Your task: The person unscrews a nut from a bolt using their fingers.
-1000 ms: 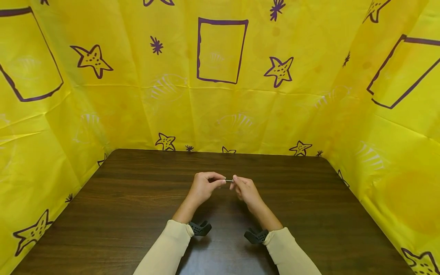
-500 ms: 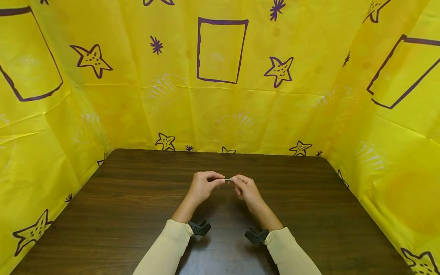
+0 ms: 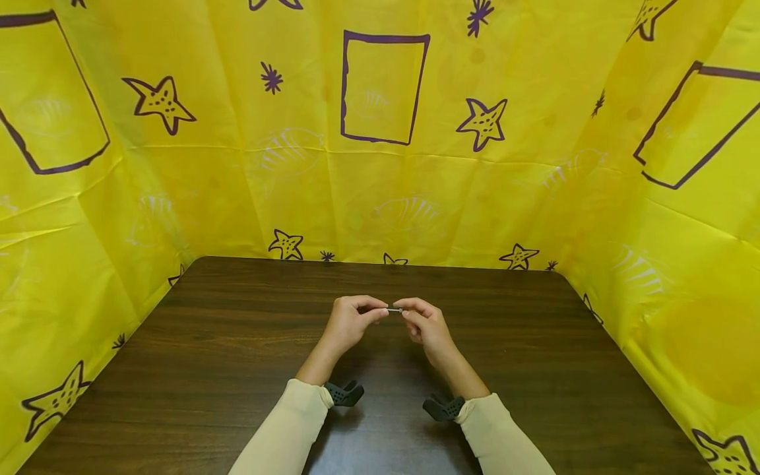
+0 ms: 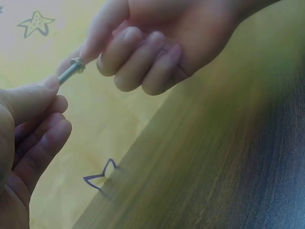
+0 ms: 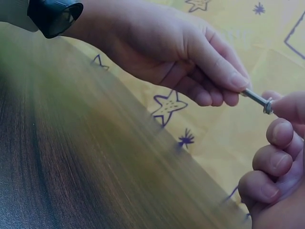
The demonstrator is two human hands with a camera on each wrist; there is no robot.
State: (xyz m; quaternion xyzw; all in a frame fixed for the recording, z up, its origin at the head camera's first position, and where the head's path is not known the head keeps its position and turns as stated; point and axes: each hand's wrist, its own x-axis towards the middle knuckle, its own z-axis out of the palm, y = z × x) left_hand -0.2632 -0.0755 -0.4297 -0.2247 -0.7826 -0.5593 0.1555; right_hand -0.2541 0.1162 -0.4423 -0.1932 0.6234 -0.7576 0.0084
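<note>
Above the table, a small silver bolt (image 3: pixel 394 310) lies level between the two hands. My left hand (image 3: pixel 350 324) pinches one end of it with thumb and forefinger, and those fingertips hide that end. At the other end, the thumb and forefinger of my right hand (image 3: pixel 429 330) hold its wider, collared part, with the finger behind and the thumb in front. Thread shows along the bolt's shank (image 4: pixel 69 74) in the left wrist view. In the right wrist view the flanged end (image 5: pixel 268 106) sits right at the right thumb; the remaining right fingers are curled in.
A dark wood-grain table (image 3: pixel 237 369) spreads beneath both hands. Yellow cloth (image 3: pixel 380 185) with purple starfish drawings hangs round its back and sides. Each wrist wears a black camera mount, one at the left cuff (image 3: pixel 346 394) and one at the right cuff (image 3: pixel 442 408).
The right thumb and forefinger have shifted about the bolt's wide end, closing over it and then spreading a little apart. My left hand keeps nearly the same place and pinch.
</note>
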